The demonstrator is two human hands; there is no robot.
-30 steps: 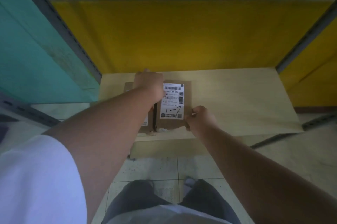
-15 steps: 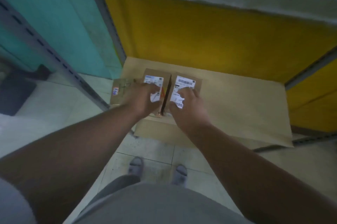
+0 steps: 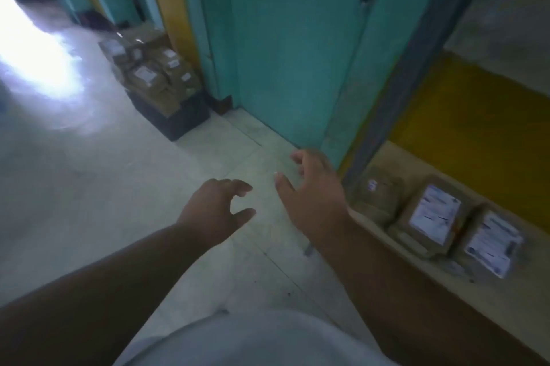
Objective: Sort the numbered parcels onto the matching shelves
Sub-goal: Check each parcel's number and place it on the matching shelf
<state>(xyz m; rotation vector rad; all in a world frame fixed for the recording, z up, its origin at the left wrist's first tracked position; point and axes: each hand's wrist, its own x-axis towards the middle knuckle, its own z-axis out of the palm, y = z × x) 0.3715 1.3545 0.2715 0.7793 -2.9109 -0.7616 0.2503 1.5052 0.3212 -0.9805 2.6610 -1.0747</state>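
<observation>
As you are turning away from the low shelf [image 3: 464, 291], both of your hands are hanging empty over the tiled floor [image 3: 125, 202]. Your left hand [image 3: 214, 207] is floating with fingers [image 3: 238, 187] loosely curled and apart, pinching nothing; your right hand [image 3: 315, 199] is just beside it, fingers [image 3: 297, 157] spread and slack. Half a second ago those same hands were pressing 2 labelled parcels side by side on the shelf board; now 3 parcels [image 3: 431, 216] are sitting there untouched at your right, in a row near the board's front edge, white labels facing up. The writing on them is too blurred to read, so the shelf match cannot be checked from here.

Your view is swinging left toward the stack of unsorted parcels [image 3: 154, 76], which is waiting on a dark crate [image 3: 175, 115] against the teal wall [image 3: 297, 53], well apart from you. That placement is looking finished, and the task is likely moving on to fetching the next box from the stack.
</observation>
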